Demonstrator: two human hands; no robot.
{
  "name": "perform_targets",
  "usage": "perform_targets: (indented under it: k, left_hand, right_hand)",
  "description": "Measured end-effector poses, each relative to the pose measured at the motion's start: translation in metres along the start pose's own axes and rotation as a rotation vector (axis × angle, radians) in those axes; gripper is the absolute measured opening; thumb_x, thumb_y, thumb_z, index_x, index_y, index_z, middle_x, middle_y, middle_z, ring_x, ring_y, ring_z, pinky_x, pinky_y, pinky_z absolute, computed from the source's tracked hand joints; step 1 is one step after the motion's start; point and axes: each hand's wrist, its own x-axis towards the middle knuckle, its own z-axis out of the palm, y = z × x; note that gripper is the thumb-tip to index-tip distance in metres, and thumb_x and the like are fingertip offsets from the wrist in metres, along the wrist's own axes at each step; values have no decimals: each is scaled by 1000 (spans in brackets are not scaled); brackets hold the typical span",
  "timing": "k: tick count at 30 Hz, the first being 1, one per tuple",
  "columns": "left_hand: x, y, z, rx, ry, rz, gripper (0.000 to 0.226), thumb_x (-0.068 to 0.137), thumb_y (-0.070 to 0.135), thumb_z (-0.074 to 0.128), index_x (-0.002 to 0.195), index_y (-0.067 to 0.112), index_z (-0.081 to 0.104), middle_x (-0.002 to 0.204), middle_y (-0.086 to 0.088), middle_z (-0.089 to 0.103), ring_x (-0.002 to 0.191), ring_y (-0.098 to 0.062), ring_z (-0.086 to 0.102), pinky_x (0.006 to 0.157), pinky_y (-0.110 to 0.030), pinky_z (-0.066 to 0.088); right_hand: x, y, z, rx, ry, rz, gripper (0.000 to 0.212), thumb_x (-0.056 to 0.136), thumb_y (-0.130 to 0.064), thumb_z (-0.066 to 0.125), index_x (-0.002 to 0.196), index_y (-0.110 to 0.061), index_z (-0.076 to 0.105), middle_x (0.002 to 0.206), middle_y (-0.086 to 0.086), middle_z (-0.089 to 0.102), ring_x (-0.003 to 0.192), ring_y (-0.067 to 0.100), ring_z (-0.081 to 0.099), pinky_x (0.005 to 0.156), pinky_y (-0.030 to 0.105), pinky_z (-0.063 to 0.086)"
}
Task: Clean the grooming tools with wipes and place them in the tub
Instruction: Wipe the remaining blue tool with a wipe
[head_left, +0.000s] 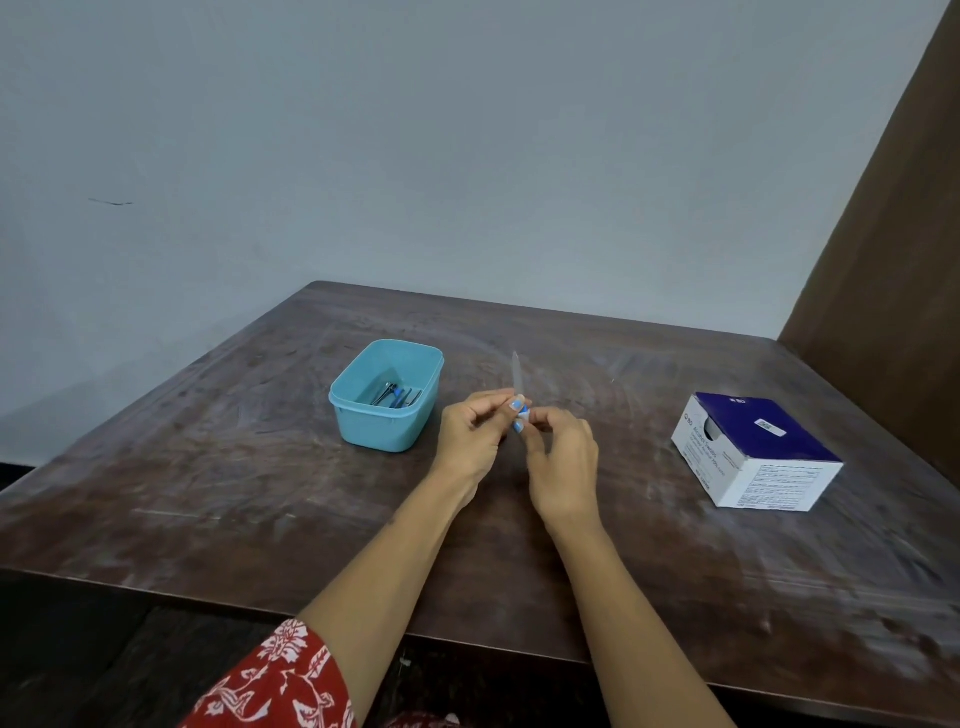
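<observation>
A slim grey nail file stands upright above the middle of the table, its lower end pinched by my left hand. My right hand pinches a small white and blue wipe against the file's lower part, just beside the left fingers. To the left stands a light blue plastic tub with several metal grooming tools lying in its bottom. The file's lower end is hidden by my fingers.
A white and dark blue box of alcohol wipes sits at the right of the dark wooden table. A wall runs behind the table and a brown panel rises at the far right.
</observation>
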Motion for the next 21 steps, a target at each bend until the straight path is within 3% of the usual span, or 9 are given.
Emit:
perform_targets:
  k: [7,10,13,15,18,21]
  left_hand:
    - [0,0,0,-40,4,-17,20,86,5,61,103,-1,67,99,-3,65,84,-7,63,73,-14,53]
    - [1,1,0,-44,-9,-39,21,86,10,62,104,1,68,106,-7,67,95,-13,64,84,-24,53]
    - [1,-1,0,-1,-45,-14,22,86,7,62,105,-1,67,105,-1,64,96,-8,61,89,-26,51]
    - [1,-2,-1,19,-39,6,21,85,4,63,104,-2,67,102,-1,64,92,-5,61,87,-24,51]
    - [2,-4,0,-1,-11,-6,17,84,6,63,100,1,69,99,-8,67,87,-12,63,81,-29,52]
    - [1,-4,1,-59,21,-33,18,86,6,62,101,-2,67,81,-5,69,73,-6,66,70,-24,57]
  right_hand:
    - [-1,4,2,-20,-39,43,11,90,-18,59,96,-16,68,97,-1,68,97,20,54,91,41,42]
    - [-1,1,-1,35,35,10,10,90,-15,59,96,-15,68,95,-2,68,95,18,54,83,29,41]
    - [0,1,-2,86,66,36,13,90,-15,58,99,-15,68,95,-2,68,94,18,56,82,29,43]
    - [0,2,-1,105,50,42,14,90,-16,59,100,-15,69,96,-1,69,94,21,58,83,33,46]
    - [0,4,-1,17,16,44,16,89,-20,62,102,-17,70,99,-1,66,99,19,54,83,29,42]
    - [1,8,0,-57,66,96,18,89,-19,62,104,-21,71,100,3,61,100,21,53,83,29,42]
